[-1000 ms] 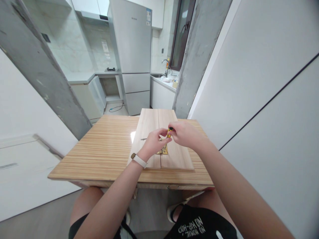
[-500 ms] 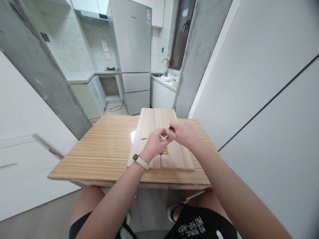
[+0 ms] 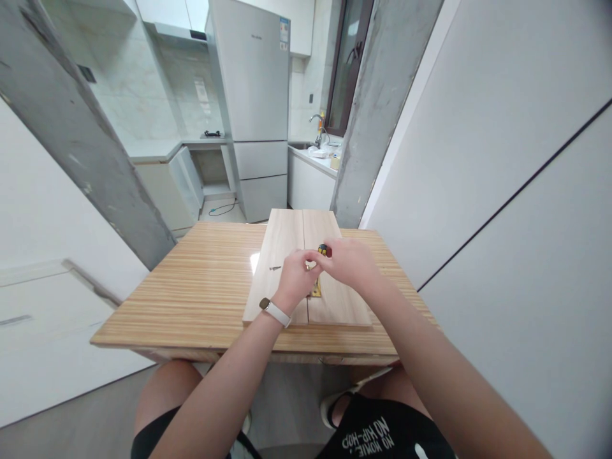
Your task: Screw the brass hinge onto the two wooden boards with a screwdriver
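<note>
Two pale wooden boards [image 3: 287, 239] lie side by side on a striped wooden table [image 3: 201, 287]. A brass hinge [image 3: 316, 290] sits across their seam, mostly hidden under my hands. My right hand [image 3: 349, 262] grips a small yellow and black screwdriver [image 3: 322, 249] held upright over the hinge. My left hand [image 3: 296, 277] pinches near the screwdriver's lower end at the hinge; what its fingertips hold is hidden. A loose dark screw [image 3: 274, 268] lies on the left board, just left of my left hand.
A white wall panel [image 3: 502, 159] rises close on the right. A grey concrete pillar [image 3: 382, 95] stands behind the table. Beyond it are a fridge [image 3: 253, 108], a counter with a sink tap [image 3: 316, 127] and white cabinets. My knees show under the table's near edge.
Both hands have shifted slightly towards the far side over the hinge, and the screwdriver's top has moved a little away from me. The boards and the screw have stayed put.
</note>
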A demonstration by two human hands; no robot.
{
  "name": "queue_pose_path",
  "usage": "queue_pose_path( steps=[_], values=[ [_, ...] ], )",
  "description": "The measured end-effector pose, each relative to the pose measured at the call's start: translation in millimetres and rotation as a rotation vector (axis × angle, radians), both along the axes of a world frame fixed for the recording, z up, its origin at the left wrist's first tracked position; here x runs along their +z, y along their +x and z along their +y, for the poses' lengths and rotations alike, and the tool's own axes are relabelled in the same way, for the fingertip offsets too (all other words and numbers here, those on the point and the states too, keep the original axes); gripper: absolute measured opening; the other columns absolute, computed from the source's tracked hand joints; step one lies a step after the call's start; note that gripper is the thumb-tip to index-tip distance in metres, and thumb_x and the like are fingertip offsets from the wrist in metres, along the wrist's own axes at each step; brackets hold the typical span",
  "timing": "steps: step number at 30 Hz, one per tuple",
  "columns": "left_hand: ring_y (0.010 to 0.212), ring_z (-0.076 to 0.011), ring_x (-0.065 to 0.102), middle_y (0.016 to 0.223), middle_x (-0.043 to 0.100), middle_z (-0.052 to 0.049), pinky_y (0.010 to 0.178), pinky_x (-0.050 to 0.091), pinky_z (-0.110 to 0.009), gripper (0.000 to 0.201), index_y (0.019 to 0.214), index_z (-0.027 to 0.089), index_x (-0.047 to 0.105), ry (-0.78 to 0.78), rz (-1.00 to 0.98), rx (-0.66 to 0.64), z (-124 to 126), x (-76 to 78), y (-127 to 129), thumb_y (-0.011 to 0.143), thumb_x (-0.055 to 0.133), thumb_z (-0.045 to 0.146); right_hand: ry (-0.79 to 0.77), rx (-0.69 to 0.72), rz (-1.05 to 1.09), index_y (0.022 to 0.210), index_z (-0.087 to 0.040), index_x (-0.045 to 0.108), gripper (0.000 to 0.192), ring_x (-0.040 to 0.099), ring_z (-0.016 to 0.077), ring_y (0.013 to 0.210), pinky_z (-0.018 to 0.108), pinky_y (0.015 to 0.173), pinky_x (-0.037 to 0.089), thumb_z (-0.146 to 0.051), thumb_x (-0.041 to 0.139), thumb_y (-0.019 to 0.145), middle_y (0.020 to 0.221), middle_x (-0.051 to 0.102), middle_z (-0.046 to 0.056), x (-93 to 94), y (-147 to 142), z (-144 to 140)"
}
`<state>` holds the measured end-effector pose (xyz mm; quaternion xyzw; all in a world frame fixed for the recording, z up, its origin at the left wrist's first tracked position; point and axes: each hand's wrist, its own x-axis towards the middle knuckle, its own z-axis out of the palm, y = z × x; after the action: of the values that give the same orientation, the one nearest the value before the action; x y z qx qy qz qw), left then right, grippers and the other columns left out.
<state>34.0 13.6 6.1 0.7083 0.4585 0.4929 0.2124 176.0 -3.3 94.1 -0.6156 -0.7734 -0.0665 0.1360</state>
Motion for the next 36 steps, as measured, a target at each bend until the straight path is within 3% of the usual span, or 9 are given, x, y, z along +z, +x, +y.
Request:
queue_pose_path(
  steps=[5,9,16,23,29,36],
  values=[
    [0.081,-0.0179,0.062,0.086,0.072,-0.003,0.073,0.048,-0.029,0.010,0.095,0.022,0.077,0.016,-0.032,-0.113,2,-2.7,0,0.087,0.075,0.027,-0.084,0.333,0.261,0.115,-0.020,0.068,0.022,0.066,0.0175,0.083,0.028,0.075,0.045,-0.031,0.062,0.096,0.110,0.074,0.007,15.6,16,0],
    [0.084,-0.0181,0.061,0.087,0.070,-0.002,0.074,0.047,-0.029,0.009,0.091,0.021,0.074,0.013,-0.013,-0.165,4,-3.4,-1,0.088,0.074,0.030,-0.182,0.459,0.298,0.106,-0.021,0.072,0.021,0.067,0.0180,0.092,0.029,0.082,0.047,-0.012,0.058,0.093,0.105,0.076,0.004,22.8,21,0],
    [0.084,-0.0180,0.063,0.088,0.072,-0.001,0.073,0.047,-0.029,0.008,0.093,0.022,0.073,-0.038,0.050,-0.246,9,0.8,-7,0.091,0.067,0.027,-0.164,0.385,0.212,0.098,-0.020,0.075,0.023,0.067,0.0196,0.089,0.029,0.077,0.045,-0.008,0.056,0.090,0.097,0.077,0.005,22.4,17,2],
    [0.094,-0.0184,0.069,0.103,0.076,-0.004,0.078,0.052,-0.029,0.022,0.110,0.022,0.072,-0.110,-0.062,-0.286,7,2.6,-12,0.089,0.069,0.027,-0.136,0.368,0.155,0.098,-0.017,0.073,0.017,0.065,0.0193,0.087,0.028,0.075,0.042,-0.009,0.061,0.090,0.096,0.075,0.006,16.8,9,3],
    [0.095,-0.0186,0.069,0.110,0.075,-0.005,0.078,0.053,-0.030,0.031,0.113,0.023,0.070,-0.088,-0.071,-0.238,2,6.8,-16,0.083,0.076,0.028,-0.129,0.324,0.186,0.094,-0.017,0.073,0.012,0.065,0.0190,0.084,0.028,0.074,0.042,-0.011,0.064,0.090,0.091,0.075,0.005,14.6,4,4],
    [0.085,-0.0165,0.067,0.097,0.075,-0.003,0.073,0.053,-0.029,0.021,0.105,0.020,0.071,-0.018,-0.066,-0.155,-2,7.8,-12,0.084,0.072,0.022,-0.023,0.173,0.177,0.092,-0.017,0.072,0.010,0.066,0.0208,0.083,0.030,0.074,0.042,-0.018,0.061,0.092,0.092,0.076,0.009,7.2,-3,0]
  ],
)
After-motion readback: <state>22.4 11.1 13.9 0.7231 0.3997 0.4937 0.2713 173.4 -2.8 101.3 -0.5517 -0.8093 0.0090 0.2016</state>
